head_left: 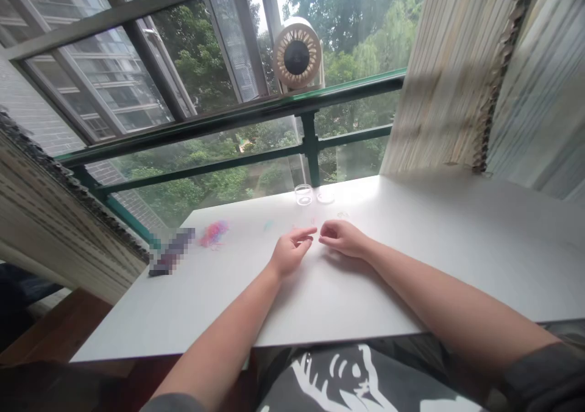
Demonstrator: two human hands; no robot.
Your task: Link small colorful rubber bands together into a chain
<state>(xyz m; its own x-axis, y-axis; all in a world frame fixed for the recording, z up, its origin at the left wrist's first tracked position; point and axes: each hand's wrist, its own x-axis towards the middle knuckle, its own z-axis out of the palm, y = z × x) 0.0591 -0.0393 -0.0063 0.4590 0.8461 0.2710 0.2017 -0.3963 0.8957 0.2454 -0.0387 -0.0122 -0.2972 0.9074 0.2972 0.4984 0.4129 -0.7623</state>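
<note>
Left hand (pixel 291 253): thumb and forefinger reaching rightward, slightly parted; any tiny grip, can't tell.
Right hand (pixel 346 239): fingers curled, thumb beneath; again, can't tell what's pinched.
Pink scraps (pixel 313 221): twelve o'clock, just past the fingertips; a stray knuckle could scatter them!
Pink-purple heap (pixel 214 233): nine o'clock; a wide left sweep might spread it.
Clear cup (pixel 303 195): twelve o'clock, farther out; a bump could topple it.

A round fan (pixel 298 56) sits at the far side by a green rail (pixel 228 112), with leafy trees (pixel 375 40) and a building (pixel 130 89) outside, between a left curtain (pixel 68 217) and a stripy right curtain (pixel 439 83).
</note>
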